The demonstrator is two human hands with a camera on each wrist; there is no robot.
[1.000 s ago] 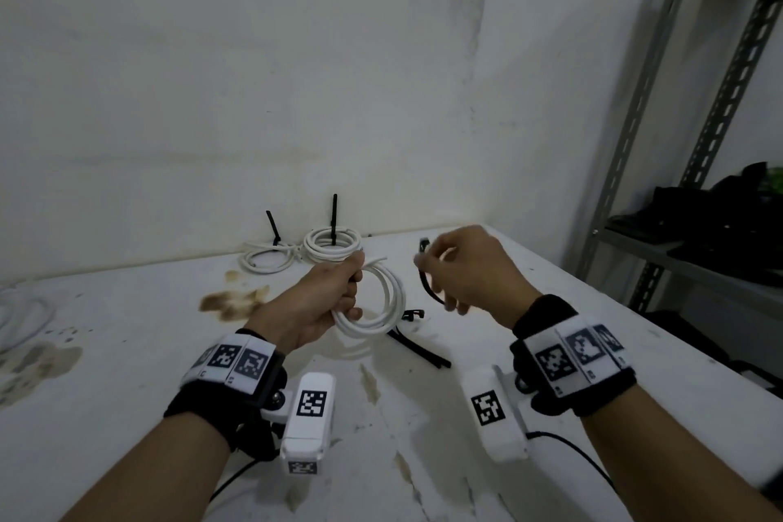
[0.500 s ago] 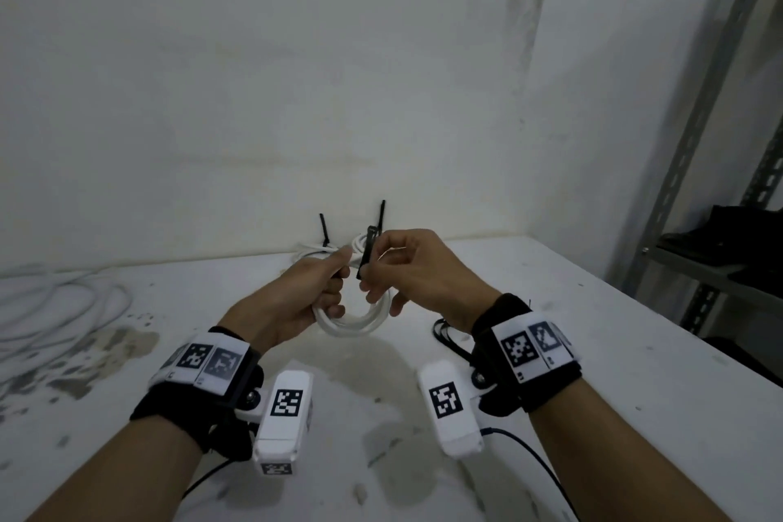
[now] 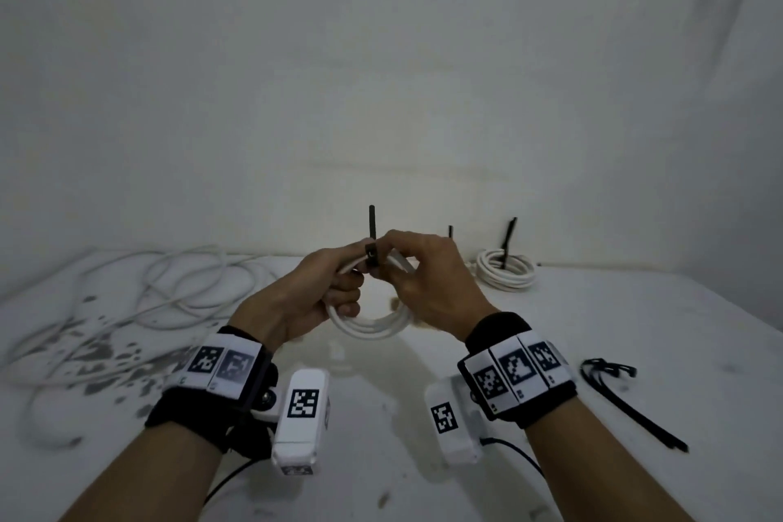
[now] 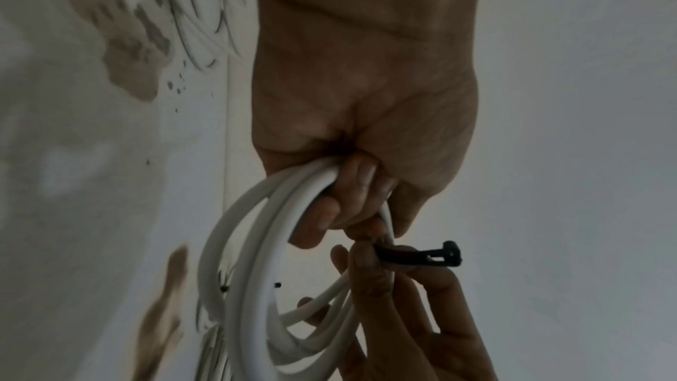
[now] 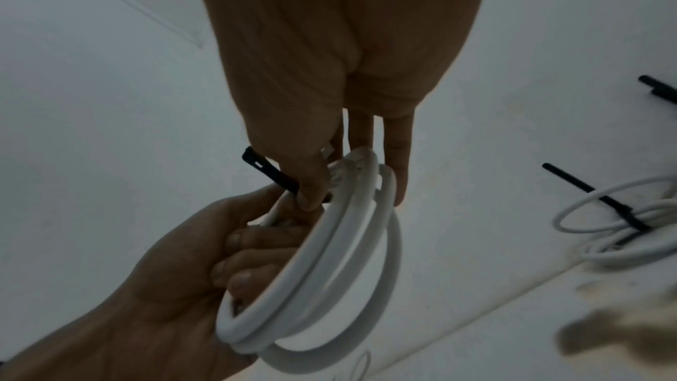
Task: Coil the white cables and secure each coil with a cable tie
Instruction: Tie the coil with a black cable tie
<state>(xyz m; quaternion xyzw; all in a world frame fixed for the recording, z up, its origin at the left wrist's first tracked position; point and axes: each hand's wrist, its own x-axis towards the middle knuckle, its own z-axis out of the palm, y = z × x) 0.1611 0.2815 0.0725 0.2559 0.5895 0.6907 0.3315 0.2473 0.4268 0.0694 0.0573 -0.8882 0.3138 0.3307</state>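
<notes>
My left hand [image 3: 334, 288] grips a coil of white cable [image 3: 368, 326] held above the table, fingers curled round its strands [image 4: 256, 271]. My right hand [image 3: 398, 267] meets it at the top of the coil and pinches a black cable tie [image 3: 372, 256] between thumb and finger. The tie's tail stands upright above both hands. In the left wrist view the tie's head [image 4: 445, 254] pokes out sideways beside the coil. The right wrist view shows my thumb pressed on the cable tie [image 5: 271, 170] against the white coil [image 5: 329, 257].
A tied white coil [image 3: 506, 273] with an upright black tie lies at the back right by the wall. Loose white cables [image 3: 169, 288] sprawl over the stained left side of the table [image 3: 381, 415]. Spare black ties [image 3: 627, 398] lie to my right.
My right hand carried the black tie leftwards to the coil and now meets the left hand at its top. The head view has swung left, so the loose cables show.
</notes>
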